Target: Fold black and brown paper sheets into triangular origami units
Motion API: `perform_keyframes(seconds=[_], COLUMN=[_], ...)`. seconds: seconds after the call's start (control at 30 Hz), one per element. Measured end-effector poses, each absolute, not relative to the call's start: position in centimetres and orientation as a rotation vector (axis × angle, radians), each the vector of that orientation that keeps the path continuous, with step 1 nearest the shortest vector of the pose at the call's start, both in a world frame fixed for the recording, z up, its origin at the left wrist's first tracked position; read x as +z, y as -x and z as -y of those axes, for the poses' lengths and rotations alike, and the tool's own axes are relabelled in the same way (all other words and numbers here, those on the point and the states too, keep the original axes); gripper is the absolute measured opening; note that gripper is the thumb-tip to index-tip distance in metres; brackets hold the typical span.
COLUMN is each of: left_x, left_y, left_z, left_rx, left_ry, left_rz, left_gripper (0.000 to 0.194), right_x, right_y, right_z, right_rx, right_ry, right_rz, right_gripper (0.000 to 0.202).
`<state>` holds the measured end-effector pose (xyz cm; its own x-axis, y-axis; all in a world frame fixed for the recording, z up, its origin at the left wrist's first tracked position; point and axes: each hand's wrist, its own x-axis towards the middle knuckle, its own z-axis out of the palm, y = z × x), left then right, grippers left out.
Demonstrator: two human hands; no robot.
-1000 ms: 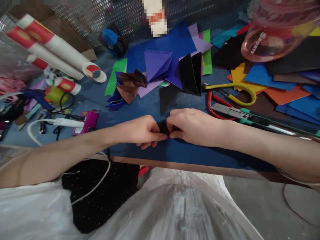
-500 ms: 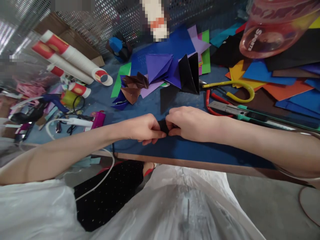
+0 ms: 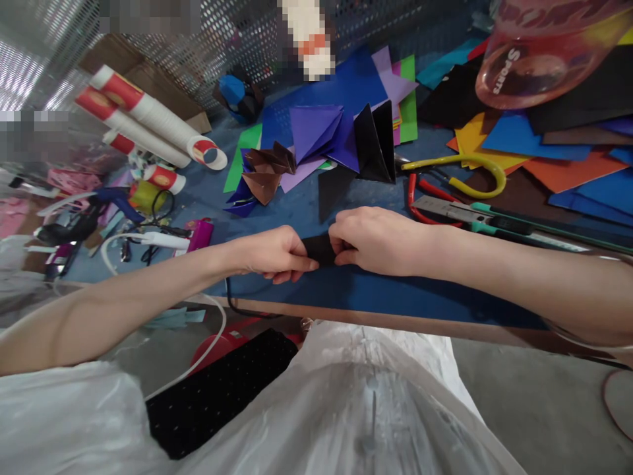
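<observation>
head view: ur l hand [image 3: 277,254] & r hand [image 3: 373,241] have fingers clamped on opp. ends of blk paper [image 3: 319,251], a small, plain, dark strip, btwn them at near side of blue table [image 3: 390,297]; blk triangle [image 3: 336,188] just on far side.

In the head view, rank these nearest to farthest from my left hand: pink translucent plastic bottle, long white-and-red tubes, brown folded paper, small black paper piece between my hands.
1. Small black paper piece, held in your left hand.
2. Brown folded paper, just beyond.
3. Long white-and-red tubes, back left.
4. Pink translucent plastic bottle, far right.
</observation>
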<state>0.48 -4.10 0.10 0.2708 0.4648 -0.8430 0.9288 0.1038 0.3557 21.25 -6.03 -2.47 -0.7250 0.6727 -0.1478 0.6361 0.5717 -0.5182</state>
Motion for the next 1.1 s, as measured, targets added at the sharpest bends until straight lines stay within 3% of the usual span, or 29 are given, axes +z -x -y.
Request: perform_keyframes(seconds=[1.1], left_x=[1.2], left_y=[3.1], left_z=[4.0], left_rx=[-0.595], left_ry=[-1.492], left_rz=[-1.361], left_gripper=[0.048], right_x=[-2.6], right_y=[-21.3], right_z=[6.1], right_rx=[0.903], right_ry=[1.154], right_rz=[2.685], right_gripper=[0.008])
